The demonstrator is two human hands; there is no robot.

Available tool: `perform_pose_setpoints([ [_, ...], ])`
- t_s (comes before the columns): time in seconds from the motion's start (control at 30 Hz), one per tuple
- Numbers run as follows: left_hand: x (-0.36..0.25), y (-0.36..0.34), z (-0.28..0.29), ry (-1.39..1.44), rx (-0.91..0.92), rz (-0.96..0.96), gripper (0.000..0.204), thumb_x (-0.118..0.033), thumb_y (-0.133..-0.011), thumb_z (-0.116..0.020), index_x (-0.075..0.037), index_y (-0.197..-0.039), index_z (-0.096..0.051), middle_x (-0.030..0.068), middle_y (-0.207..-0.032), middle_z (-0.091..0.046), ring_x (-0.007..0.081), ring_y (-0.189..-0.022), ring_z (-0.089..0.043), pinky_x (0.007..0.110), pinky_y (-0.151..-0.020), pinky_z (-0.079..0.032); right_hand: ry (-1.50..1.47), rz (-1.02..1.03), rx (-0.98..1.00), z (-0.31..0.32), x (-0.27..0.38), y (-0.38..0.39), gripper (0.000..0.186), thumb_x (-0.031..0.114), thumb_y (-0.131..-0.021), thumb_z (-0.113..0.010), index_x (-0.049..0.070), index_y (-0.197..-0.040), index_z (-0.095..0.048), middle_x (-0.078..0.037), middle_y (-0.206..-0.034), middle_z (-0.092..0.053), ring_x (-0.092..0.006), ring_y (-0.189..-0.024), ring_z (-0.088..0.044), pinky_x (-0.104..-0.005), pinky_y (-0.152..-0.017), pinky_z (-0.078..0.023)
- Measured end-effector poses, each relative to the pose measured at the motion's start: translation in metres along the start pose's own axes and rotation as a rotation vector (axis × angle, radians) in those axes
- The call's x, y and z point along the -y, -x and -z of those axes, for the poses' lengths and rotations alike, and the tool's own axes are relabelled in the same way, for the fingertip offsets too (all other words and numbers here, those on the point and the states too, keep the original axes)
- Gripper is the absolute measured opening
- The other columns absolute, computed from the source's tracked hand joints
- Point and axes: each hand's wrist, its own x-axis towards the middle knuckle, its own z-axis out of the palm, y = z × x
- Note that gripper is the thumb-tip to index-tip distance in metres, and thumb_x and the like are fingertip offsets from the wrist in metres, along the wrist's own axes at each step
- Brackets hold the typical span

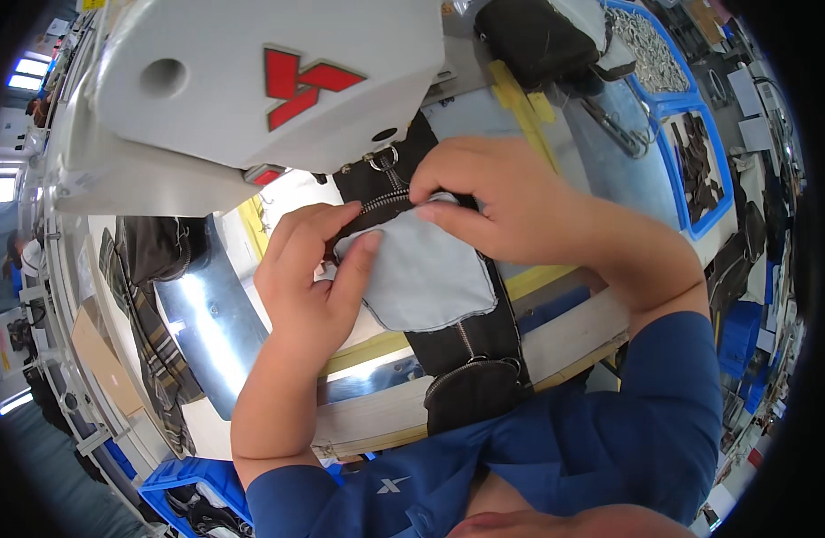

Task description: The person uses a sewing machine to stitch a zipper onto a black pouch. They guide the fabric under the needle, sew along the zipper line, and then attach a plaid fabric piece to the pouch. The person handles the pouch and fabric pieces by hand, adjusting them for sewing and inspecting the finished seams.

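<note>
A small pouch piece with a light grey cloth lining (430, 269) lies under the sewing machine head, on a dark fabric strip. Along its far edge runs a zipper with metal teeth (383, 203). My left hand (309, 269) pinches the left end of that edge between thumb and fingers. At the right end, my right hand (493, 193) grips the same edge with thumb and forefinger. Just beyond the zipper, a metal D-ring (383, 160) sits on the dark strip. Nearer to me, a second dark zipped pouch (473, 394) hangs over the table's front edge.
The white sewing machine head (251, 99) overhangs the work from the far left. Dark pouches (166, 247) and plaid cloth (166, 350) lie at left. Blue trays hold metal parts (650, 54) and brown strips (695, 166) at far right. Scissors (614, 125) lie before them.
</note>
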Motion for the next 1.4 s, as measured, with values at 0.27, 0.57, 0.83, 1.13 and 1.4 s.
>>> perform_pose_setpoints([
  [0.27, -0.002, 0.002, 0.001, -0.136, -0.050, -0.220, 0.028, 0.008, -0.078, -0.084, -0.004, -0.104, -0.080, 0.0119, -0.103, -0.074, 0.0201, -0.081, -0.072, 0.029, -0.066, -0.057, 0.253, 0.431, -0.276, -0.012, -0.007, 0.004, 0.019, 0.006, -0.084, -0.082, 0.006, -0.099, -0.072, -0.008, -0.100, -0.070, -0.0297, -0.081, -0.065, -0.0398, -0.072, -0.053],
  [0.57, -0.006, -0.002, 0.003, 0.126, 0.118, -0.136, 0.026, 0.006, -0.078, -0.081, 0.000, -0.103, -0.077, 0.0140, -0.101, -0.074, 0.0235, -0.085, -0.072, 0.031, -0.072, -0.056, 0.085, 0.341, -0.222, -0.022, -0.002, 0.009, 0.020, 0.008, -0.087, -0.081, 0.009, -0.105, -0.072, -0.005, -0.095, -0.066, -0.0279, -0.080, -0.062, -0.0385, -0.074, -0.051],
  [0.83, -0.003, -0.001, 0.000, 0.194, 0.118, -0.047, 0.022, 0.001, -0.079, -0.085, 0.003, -0.099, -0.077, 0.0135, -0.095, -0.074, 0.0229, -0.084, -0.071, 0.031, -0.072, -0.055, 0.082, 0.320, -0.166, -0.019, 0.000, 0.008, 0.016, 0.008, -0.089, -0.078, 0.009, -0.104, -0.071, -0.005, -0.092, -0.063, -0.0281, -0.081, -0.062, -0.0396, -0.076, -0.050],
  [1.13, -0.004, 0.003, 0.000, 0.128, 0.121, -0.062, 0.020, 0.002, -0.079, -0.085, -0.001, -0.097, -0.079, 0.0098, -0.091, -0.077, 0.0169, -0.071, -0.069, 0.027, -0.059, -0.050, 0.006, 0.259, -0.133, -0.018, 0.001, 0.006, 0.015, 0.005, -0.086, -0.081, 0.004, -0.100, -0.075, -0.011, -0.096, -0.071, -0.0297, -0.082, -0.068, -0.0388, -0.071, -0.055],
  [1.4, -0.006, 0.003, -0.004, 0.138, 0.126, -0.124, 0.020, 0.007, -0.079, -0.083, -0.001, -0.097, -0.078, 0.0110, -0.090, -0.076, 0.0179, -0.072, -0.071, 0.028, -0.060, -0.053, -0.264, 0.066, -0.019, -0.015, 0.005, 0.005, 0.010, 0.005, -0.091, -0.078, 0.001, -0.101, -0.075, -0.013, -0.098, -0.073, -0.0263, -0.087, -0.072, -0.0345, -0.074, -0.056],
])
